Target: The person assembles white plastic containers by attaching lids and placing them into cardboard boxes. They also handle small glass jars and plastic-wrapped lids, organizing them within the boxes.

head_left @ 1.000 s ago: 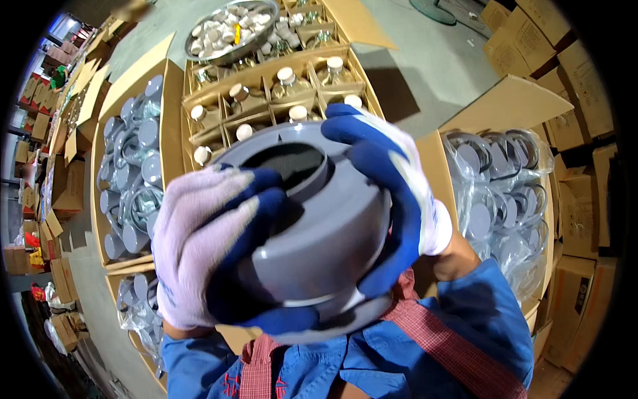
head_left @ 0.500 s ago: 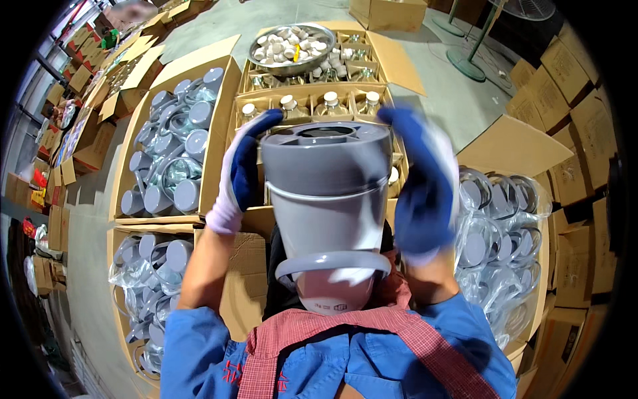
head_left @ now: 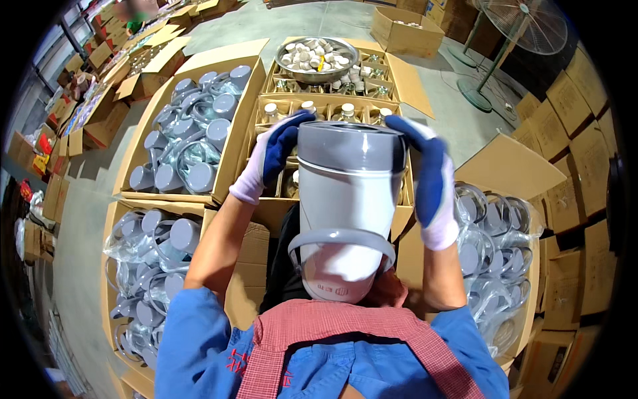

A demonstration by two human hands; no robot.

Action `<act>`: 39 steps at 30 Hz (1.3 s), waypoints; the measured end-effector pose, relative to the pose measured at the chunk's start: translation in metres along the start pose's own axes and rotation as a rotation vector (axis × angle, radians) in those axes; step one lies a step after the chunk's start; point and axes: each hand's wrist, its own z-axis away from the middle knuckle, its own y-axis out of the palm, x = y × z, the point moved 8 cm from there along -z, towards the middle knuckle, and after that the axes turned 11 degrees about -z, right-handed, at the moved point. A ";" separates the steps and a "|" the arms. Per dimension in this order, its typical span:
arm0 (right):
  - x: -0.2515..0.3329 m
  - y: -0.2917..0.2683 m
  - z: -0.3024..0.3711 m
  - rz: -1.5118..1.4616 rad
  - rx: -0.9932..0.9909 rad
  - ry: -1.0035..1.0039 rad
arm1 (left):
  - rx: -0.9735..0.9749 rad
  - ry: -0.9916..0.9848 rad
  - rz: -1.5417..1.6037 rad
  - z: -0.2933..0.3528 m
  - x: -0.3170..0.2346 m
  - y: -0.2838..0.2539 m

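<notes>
A white and grey insulated jug (head_left: 345,206) stands in front of my body, its wide grey end (head_left: 352,147) uppermost and a grey loop handle (head_left: 342,241) round its lower part. My left hand (head_left: 278,151), in a blue and white glove, is at the left of the grey end, fingers stretched toward its rim. On the other side my right hand (head_left: 428,166), gloved alike, has its fingers extended with the tips by the rim and the palm apart from the jug. Both hands are open. Whether the fingertips touch is hard to tell.
Ahead stands a divided carton (head_left: 266,103) of white-capped glass bottles; a metal bowl (head_left: 319,74) of white caps rests behind it. Cartons of grey handled parts (head_left: 189,133) flank me, including bagged ones (head_left: 495,253) at the right. Fans (head_left: 525,26) and stacked boxes (head_left: 565,120) stand farther right.
The jug's upper end has tipped away, so its top face shows less. My right hand has drawn up, its fingers reaching toward the rim. The whole view has shifted slightly.
</notes>
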 end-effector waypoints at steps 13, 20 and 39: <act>-0.090 0.000 -0.001 -0.772 -0.074 0.639 | -0.084 0.220 -0.211 -0.018 -0.092 0.029; -0.093 -0.018 -0.002 -0.635 -0.180 0.555 | -0.102 0.195 -0.247 -0.019 -0.105 0.029; -0.143 -0.006 -0.014 -0.602 -0.074 0.181 | 0.106 -0.089 -0.295 -0.042 -0.054 0.039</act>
